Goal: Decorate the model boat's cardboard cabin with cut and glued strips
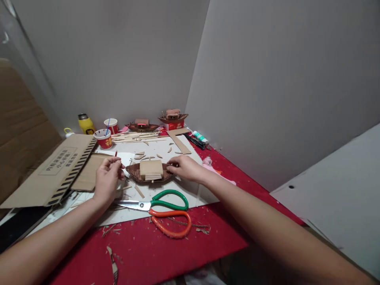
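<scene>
**Item: model boat (pixel 135 172), dark brown wooden hull.** Lies centre-left of the frame on a white board (pixel 166 148), lengthways left to right. A stack of pale wood blocks (pixel 151 168) sits amidships, seemingly unfixed.

**Risks (judged).**
- The pale stack looks loose. A tilt or a nudge of the hull from either end could slide it off.
- The hull ends are thin. Too hard a squeeze at the tips could crack or bend them.
- The scissors (pixel 166 209) lie just below the boat, blades towards the left wrist. A forearm dragged back could catch them.

**Right hand (pixel 185 168).** Right of the hull, fingers drawn together and closed on its right end, thumb hidden behind.

**Left hand (pixel 107 179).** Left of the hull, fingers curled and close together, tips at the left point of the hull. Whether they grip it or only touch it cannot be told. A small red-tipped piece shows just above the knuckles, too small to identify.

**Surroundings, outward.**
- Wood slivers (pixel 139 155) are scattered on the board above the boat.
- A bundle of thin sticks (pixel 133 137) lies beyond them.
- Two finished boats (pixel 142 126) stand against the wall, upper centre.
- Red-and-white paper cups (pixel 103 139) and a yellow bottle (pixel 86 124) are upper left.
- A printed cardboard flap (pixel 53 174) lies at the left edge.
- A glue tube (pixel 200 137) is right of the board.
- A red cloth (pixel 142 249), strewn with shavings, fills the lower frame.
</scene>
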A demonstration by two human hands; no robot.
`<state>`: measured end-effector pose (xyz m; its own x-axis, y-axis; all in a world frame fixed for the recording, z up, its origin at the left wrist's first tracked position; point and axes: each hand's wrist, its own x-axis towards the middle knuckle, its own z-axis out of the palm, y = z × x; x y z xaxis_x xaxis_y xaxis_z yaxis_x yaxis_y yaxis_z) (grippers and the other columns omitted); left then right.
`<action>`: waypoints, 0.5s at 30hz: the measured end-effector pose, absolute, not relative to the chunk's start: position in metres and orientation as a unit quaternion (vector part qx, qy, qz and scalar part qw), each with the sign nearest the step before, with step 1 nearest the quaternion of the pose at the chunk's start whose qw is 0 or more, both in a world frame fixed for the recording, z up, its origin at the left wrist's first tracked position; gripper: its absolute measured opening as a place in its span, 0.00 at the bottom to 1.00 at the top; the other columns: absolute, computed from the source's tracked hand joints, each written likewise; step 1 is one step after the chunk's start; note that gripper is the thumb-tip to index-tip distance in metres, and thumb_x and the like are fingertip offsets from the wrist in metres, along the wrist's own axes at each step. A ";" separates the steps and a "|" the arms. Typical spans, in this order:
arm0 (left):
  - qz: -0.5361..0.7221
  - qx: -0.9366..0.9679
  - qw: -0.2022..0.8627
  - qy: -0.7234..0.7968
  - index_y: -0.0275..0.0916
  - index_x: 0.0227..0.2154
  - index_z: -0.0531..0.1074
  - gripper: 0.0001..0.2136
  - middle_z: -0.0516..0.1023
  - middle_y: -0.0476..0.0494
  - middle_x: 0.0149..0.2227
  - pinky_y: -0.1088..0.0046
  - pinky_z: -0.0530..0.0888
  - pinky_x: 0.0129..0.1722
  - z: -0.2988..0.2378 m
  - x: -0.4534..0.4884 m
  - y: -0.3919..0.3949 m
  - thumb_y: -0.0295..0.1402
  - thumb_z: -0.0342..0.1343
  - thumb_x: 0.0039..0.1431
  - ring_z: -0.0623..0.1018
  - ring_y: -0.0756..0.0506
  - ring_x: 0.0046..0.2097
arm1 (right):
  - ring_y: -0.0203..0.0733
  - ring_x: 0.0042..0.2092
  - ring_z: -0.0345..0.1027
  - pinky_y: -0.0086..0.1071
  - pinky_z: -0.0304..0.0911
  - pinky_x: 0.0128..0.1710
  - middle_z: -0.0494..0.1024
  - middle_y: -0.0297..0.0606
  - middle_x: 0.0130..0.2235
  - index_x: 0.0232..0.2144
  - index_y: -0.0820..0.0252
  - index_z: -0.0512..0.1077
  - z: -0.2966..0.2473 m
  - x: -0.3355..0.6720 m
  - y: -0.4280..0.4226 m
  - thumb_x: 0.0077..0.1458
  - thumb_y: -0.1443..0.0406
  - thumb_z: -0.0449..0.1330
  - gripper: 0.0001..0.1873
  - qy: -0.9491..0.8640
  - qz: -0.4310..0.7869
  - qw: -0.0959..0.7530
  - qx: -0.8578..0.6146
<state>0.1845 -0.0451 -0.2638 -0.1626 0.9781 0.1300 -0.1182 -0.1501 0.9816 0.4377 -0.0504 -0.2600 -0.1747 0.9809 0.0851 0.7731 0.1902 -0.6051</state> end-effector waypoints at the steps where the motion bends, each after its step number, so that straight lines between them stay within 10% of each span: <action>1: 0.606 0.453 0.462 0.464 0.38 0.33 0.68 0.09 0.72 0.54 0.24 0.80 0.66 0.20 -0.265 0.183 -0.044 0.32 0.59 0.49 0.68 0.54 0.20 | 0.45 0.45 0.72 0.43 0.69 0.46 0.76 0.42 0.46 0.45 0.62 0.73 -0.261 0.436 -0.048 0.61 0.61 0.61 0.13 -0.721 0.248 0.235 -0.603; 10: 0.644 0.369 0.515 0.428 0.40 0.40 0.68 0.09 0.74 0.50 0.35 0.81 0.73 0.27 -0.263 0.182 -0.041 0.31 0.56 0.57 0.76 0.53 0.30 | 0.45 0.47 0.71 0.44 0.70 0.45 0.72 0.42 0.52 0.52 0.61 0.68 -0.270 0.418 -0.059 0.63 0.59 0.58 0.18 -0.521 0.420 0.377 -0.640; 15: 0.563 0.369 0.633 0.383 0.39 0.48 0.68 0.13 0.79 0.39 0.39 0.73 0.77 0.34 -0.251 0.195 -0.057 0.38 0.50 0.65 0.80 0.47 0.36 | 0.34 0.26 0.70 0.27 0.67 0.22 0.73 0.32 0.31 0.37 0.62 0.68 -0.271 0.386 -0.083 0.61 0.60 0.58 0.09 -0.461 0.483 0.485 -0.565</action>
